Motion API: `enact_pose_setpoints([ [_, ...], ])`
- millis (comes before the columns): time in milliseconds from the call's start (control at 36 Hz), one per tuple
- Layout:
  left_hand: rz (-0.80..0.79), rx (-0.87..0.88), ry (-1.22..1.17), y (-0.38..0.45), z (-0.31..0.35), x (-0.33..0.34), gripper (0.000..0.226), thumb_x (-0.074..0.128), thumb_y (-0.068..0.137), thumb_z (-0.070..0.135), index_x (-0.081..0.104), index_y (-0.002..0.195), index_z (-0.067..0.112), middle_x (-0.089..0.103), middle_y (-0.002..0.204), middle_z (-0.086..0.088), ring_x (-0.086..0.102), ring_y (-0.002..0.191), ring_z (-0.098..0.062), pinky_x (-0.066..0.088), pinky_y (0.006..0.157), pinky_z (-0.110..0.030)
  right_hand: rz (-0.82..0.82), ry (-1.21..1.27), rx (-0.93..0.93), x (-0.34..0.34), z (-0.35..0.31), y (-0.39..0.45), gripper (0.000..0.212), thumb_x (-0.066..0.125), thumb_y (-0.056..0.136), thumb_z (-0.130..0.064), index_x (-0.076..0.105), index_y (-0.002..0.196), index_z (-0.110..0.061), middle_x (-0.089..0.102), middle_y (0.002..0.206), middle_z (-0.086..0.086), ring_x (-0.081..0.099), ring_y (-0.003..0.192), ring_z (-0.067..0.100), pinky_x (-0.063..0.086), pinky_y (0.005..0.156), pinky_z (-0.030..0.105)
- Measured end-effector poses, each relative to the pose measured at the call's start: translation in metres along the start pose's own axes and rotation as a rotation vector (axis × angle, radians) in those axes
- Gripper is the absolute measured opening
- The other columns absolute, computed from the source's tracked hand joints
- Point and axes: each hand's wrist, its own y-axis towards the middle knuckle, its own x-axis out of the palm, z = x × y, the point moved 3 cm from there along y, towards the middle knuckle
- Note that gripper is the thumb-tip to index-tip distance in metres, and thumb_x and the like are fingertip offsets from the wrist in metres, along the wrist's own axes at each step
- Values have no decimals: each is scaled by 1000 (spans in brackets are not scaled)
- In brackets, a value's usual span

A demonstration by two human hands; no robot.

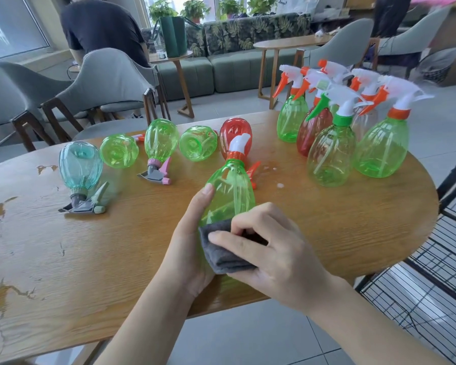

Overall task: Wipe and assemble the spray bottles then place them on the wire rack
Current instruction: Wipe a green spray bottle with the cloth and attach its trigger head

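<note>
Right hand pinches grey cloth on bottle base; left hand grips bottle, neck pointing away.

There are no words, numbers or signs to read on the bottles, the cloth or the table.

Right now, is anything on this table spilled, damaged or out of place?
Yes. Small wet drops sit on the table near the upright bottles, and the varnish is worn off in patches along the left side.
</note>
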Motion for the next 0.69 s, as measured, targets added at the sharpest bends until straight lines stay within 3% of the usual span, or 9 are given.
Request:
enact_pose_setpoints([
  [83, -23, 63, 31, 1, 1, 4, 49, 54, 96, 46, 72, 102, 1, 69, 90, -16, 71, 81, -28, 61, 70, -33, 24, 10, 46, -5, 8, 2, 23, 76, 95, -20, 78, 113, -6, 59, 105, 5, 55, 91, 25, 50, 93, 31],
  [139, -6, 132, 67, 4, 3, 4, 41, 60, 94, 38, 71, 114, 4, 70, 102, -17, 70, 91, -28, 60, 77, -36, 65, 17, 124, -10, 16, 5, 23, 70, 95, -15, 77, 114, -5, 57, 107, 5, 56, 92, 24, 43, 98, 23],
  [194, 12, 173, 105, 5, 3, 3, 44, 65, 89, 35, 67, 125, 10, 68, 111, -16, 68, 95, -28, 55, 80, -41, 107, 39, 238, -13, 24, 9, 27, 66, 93, -14, 76, 115, -4, 57, 107, 3, 57, 92, 20, 42, 93, 19],
  [306, -20, 148, 120, 5, 0, 1, 49, 67, 82, 39, 72, 125, 16, 71, 116, -15, 71, 94, -29, 59, 75, -44, 169, 145, 507, -18, 42, 13, 28, 58, 97, -20, 75, 113, -3, 56, 105, -2, 52, 89, -1, 38, 81, 11],
  [361, -38, 141, 122, 4, -1, 3, 50, 68, 81, 39, 72, 126, 17, 71, 118, -16, 71, 95, -31, 60, 74, -44, 173, 175, 577, -18, 47, 12, 28, 57, 99, -23, 74, 109, -3, 57, 103, -1, 54, 89, 1, 38, 79, 12],
  [444, -43, 153, 127, 4, 1, 5, 57, 79, 77, 39, 70, 129, 17, 71, 118, -16, 71, 95, -30, 60, 73, -44, 177, 194, 578, -18, 44, 10, 24, 60, 99, -18, 74, 113, -4, 59, 106, 2, 57, 94, 3, 40, 82, 13],
  [556, -32, 167, 157, 5, -1, 3, 91, 90, 72, 47, 51, 147, 12, 64, 126, -18, 68, 100, -33, 57, 77, -46, 188, 203, 484, -19, 33, 9, 27, 60, 96, -15, 74, 116, -3, 60, 106, 2, 57, 99, 0, 42, 86, 14],
  [694, -43, 187, 172, 6, 0, 2, 70, 90, 74, 41, 64, 134, 17, 65, 124, -18, 68, 102, -33, 57, 81, -47, 182, 177, 451, -20, 34, 11, 27, 60, 95, -15, 75, 114, -2, 59, 104, 1, 56, 97, -1, 42, 86, 15],
])
